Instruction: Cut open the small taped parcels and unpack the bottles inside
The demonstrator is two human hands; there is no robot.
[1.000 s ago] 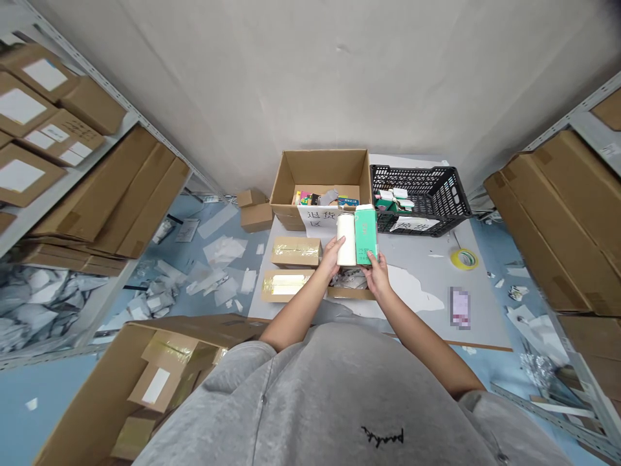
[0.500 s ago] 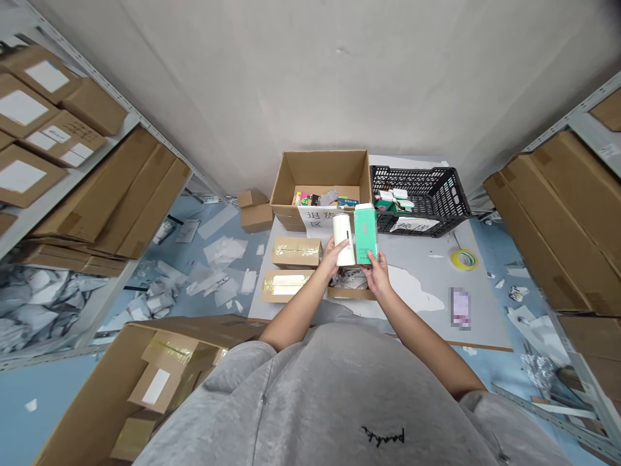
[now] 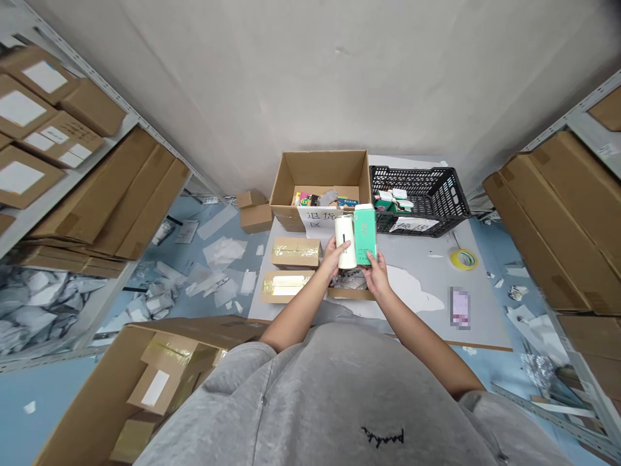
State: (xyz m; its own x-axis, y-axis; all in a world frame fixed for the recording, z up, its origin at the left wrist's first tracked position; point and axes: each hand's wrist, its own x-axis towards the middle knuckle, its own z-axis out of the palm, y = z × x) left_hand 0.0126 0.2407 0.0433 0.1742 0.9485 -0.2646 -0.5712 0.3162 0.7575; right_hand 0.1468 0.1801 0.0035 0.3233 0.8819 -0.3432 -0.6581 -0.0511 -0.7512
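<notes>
My left hand [image 3: 332, 257] is wrapped round a white cylindrical bottle [image 3: 345, 243], with the thumb across its front. Close beside it, my right hand [image 3: 376, 272] grips the lower end of a green box [image 3: 365, 234] with a white top edge. Both items are held side by side above a small open carton [image 3: 350, 293] that has crumpled grey material in it. Just left of my left hand, two taped cardboard boxes lie on the table, the upper one [image 3: 295, 252] and the lower one [image 3: 280, 285].
Behind my hands stand a large open carton [image 3: 320, 160] with mixed packages and a black plastic crate [image 3: 451, 194] holding green-and-white boxes. A yellow tape roll [image 3: 464, 259] lies on the right. At lower left, a big carton [image 3: 82, 395] holds boxes. Shelves flank both sides.
The white bottle has turned in my left hand, so its dark print faces more forward, and it has shifted slightly right and down. The green box is nearly still.
</notes>
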